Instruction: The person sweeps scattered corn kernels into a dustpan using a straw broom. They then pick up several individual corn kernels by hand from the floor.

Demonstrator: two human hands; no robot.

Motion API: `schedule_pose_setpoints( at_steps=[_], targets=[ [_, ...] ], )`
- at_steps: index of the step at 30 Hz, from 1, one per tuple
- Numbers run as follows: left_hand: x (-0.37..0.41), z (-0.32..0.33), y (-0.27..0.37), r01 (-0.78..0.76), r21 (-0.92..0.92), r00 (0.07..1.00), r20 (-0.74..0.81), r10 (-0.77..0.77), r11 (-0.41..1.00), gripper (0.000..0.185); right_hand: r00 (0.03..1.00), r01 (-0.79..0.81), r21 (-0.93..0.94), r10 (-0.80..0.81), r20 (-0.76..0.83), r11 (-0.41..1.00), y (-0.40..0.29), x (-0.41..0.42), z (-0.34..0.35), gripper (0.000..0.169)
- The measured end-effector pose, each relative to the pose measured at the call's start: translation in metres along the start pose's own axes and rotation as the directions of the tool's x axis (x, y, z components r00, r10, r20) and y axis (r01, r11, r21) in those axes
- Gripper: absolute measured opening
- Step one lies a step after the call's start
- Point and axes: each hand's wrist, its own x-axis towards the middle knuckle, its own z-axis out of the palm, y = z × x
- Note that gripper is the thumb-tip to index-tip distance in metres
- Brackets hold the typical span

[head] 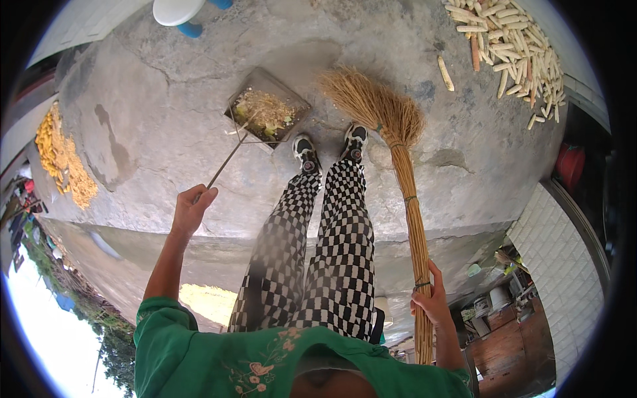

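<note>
My left hand [195,208] grips the upper end of a thin metal dustpan handle [226,163]. That handle runs down to a metal dustpan [256,77] in front of my feet. Inside the pan lies a heap of debris [264,109], tan chaff mixed with some yellow-green bits. My right hand [434,298] is wrapped around the long bundled-stalk handle of a straw broom [410,209], bound with green ties. Its bristle head [373,102] touches the concrete to the right of the dustpan, just beyond my right shoe [356,142].
Several bare corncobs [517,45] are piled by the wall at upper right, and one cob [445,73] lies apart. Yellow corn ears and chaff [69,159] rest at the left. A white-topped stool [176,11] stands ahead. Behind me is a step edge [214,235] in the cracked concrete floor [164,114].
</note>
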Motion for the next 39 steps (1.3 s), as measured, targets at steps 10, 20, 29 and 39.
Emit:
schedule_pose_setpoints(
  at_steps=[10, 20, 29, 39],
  targets=[
    [0.014, 0.02, 0.026, -0.029, 0.28, 0.997, 0.082, 0.006, 0.959, 0.034, 0.985, -0.098, 0.123, 0.079, 0.151, 0.988, 0.01, 0.058, 0.009, 0.077],
    [0.02, 0.007, 0.016, -0.038, 0.306, 0.999, 0.016, 0.034, 0.951, 0.034, 0.926, -0.048, -0.286, 0.15, 0.347, 0.957, -0.012, 0.042, 0.011, 0.074],
    [-0.036, 0.015, -0.038, -0.009, 0.194, 0.992, -0.119, 0.033, 0.981, 0.036, 0.961, 0.127, -0.4, -0.013, 0.277, 0.908, -0.004, 0.018, -0.018, 0.075],
    [-0.092, 0.033, -0.093, 0.029, 0.062, 0.984, -0.18, -0.017, 0.998, 0.037, 0.941, 0.318, -0.203, -0.281, 0.189, 0.926, -0.034, 0.089, -0.035, 0.072]
  ],
)
